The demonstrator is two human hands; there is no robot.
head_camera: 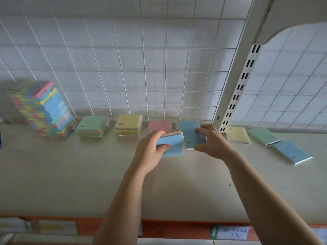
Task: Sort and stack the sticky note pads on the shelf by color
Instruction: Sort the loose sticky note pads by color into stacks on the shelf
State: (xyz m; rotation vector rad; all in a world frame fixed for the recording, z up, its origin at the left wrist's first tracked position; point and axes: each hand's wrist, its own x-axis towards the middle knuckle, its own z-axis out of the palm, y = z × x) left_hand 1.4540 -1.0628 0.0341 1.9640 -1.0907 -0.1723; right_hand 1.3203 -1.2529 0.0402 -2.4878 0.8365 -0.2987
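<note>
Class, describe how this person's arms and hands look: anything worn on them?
Nothing worn shows. The left hand and right hand are bare, with no gloves, rings or watch. The left forearm and right forearm are uncovered to the picture's edge; no sleeve appears.

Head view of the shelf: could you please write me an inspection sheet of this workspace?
Surface: beige shelf, carrying pads.
Job's things: tall mixed stack at left; green-topped pile, yellow-topped pile and pink pile along the back; loose yellow pad, loose green pad and loose blue pad at right.
Clutter: nothing seen.
Hands: left hand grips first blue pad; right hand holds second blue pad.
Cables: nothing seen.
Surroundings: wire grid behind; slotted upright at right; price label on the front edge.
</note>
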